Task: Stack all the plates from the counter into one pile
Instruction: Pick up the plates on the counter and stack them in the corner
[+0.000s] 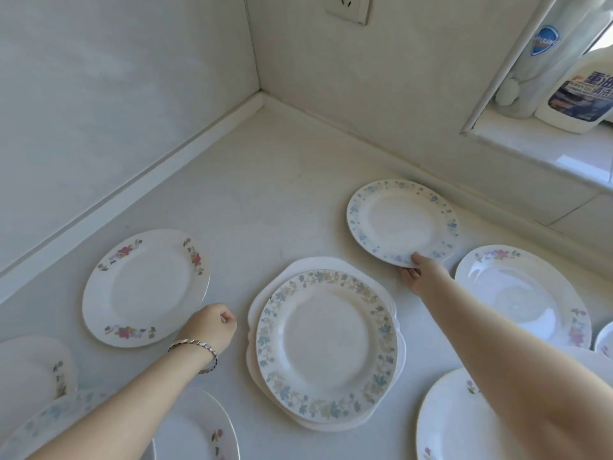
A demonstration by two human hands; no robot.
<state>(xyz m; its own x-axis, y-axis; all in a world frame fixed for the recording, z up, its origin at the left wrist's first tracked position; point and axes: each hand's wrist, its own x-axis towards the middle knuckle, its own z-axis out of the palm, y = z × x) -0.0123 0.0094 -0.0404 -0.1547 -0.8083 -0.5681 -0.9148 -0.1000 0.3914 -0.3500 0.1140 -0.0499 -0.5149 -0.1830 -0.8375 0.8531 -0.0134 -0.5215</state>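
Note:
A small pile (326,346) sits mid-counter: a blue-leaf-rimmed plate lies on top of a plain white scalloped plate. My right hand (419,275) grips the near rim of a blue-flower plate (399,222) at the back right, thumb on top. My left hand (209,327), with a bracelet on the wrist, is curled at the right edge of a pink-flower plate (146,287); whether it grips the rim I cannot tell. More plates lie around: a deep floral one (520,293) at the right, one (461,423) under my right forearm, several (36,370) at the lower left.
The white counter (265,194) runs into a corner between two walls. A wall socket (348,6) is above. On the window ledge (547,151) at the upper right stand a soap bottle (544,54) and a cleaner jug (583,91).

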